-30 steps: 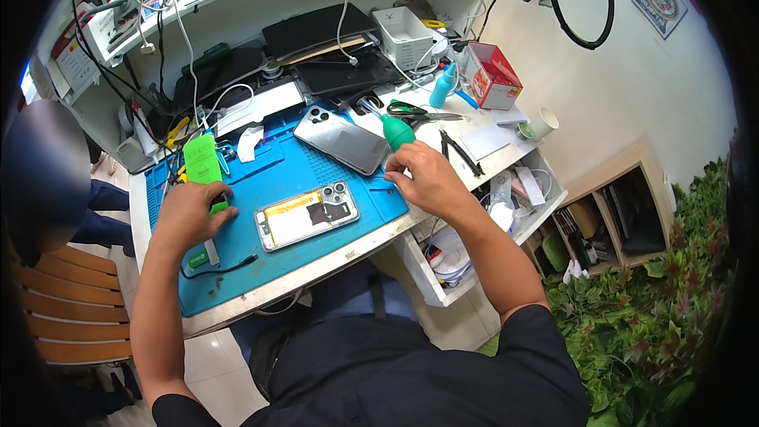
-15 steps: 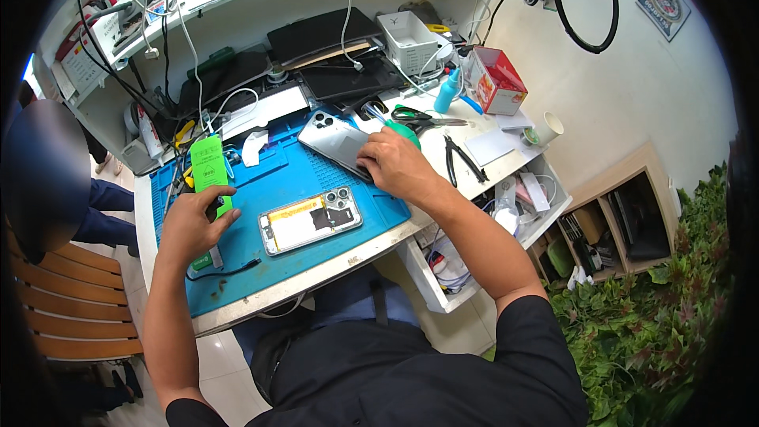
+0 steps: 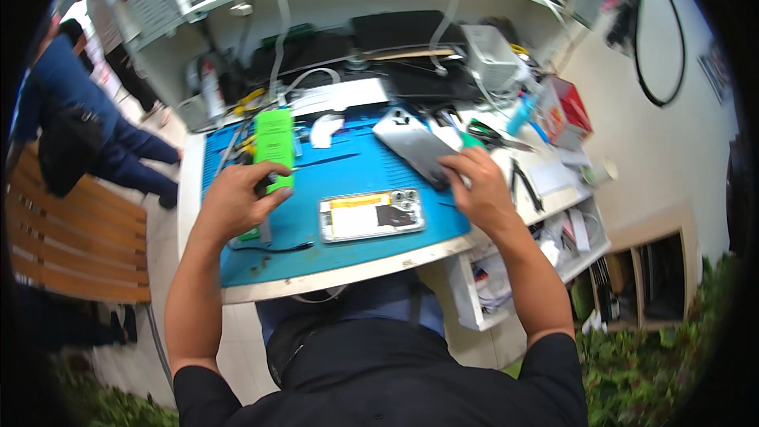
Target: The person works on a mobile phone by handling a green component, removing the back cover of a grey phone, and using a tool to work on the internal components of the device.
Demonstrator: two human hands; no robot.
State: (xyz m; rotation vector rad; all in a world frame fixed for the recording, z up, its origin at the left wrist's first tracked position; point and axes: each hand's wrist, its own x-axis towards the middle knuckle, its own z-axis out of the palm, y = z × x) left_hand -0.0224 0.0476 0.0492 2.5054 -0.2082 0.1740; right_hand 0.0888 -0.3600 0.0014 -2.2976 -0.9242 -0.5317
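On the blue work mat (image 3: pixel 308 265) lies an opened smartphone (image 3: pixel 371 216), its white and orange inside facing up. Beyond it to the right, a silver smartphone (image 3: pixel 415 144) rests at a slant, camera end away from me. My right hand (image 3: pixel 481 186) has its bent fingers closed at that phone's near right end; the thumb's contact is partly hidden. Over on the left, my left hand (image 3: pixel 241 199) is beside the near end of a bright green box (image 3: pixel 274 142). Its thumb and forefinger are curved and apart, with nothing visible held.
Black-handled nippers (image 3: pixel 525 185), scissors (image 3: pixel 506 141) and a blue bottle (image 3: pixel 522 113) lie right of the mat. An open drawer (image 3: pixel 466 300) full of parts juts out below. A red box (image 3: pixel 565 115) stands behind. A person (image 3: pixel 95 111) is at the left, near a wooden bench (image 3: pixel 79 245).
The whole view has shifted, so the bench appears further right. Both hands keep about the same places by the green box and the silver phone.
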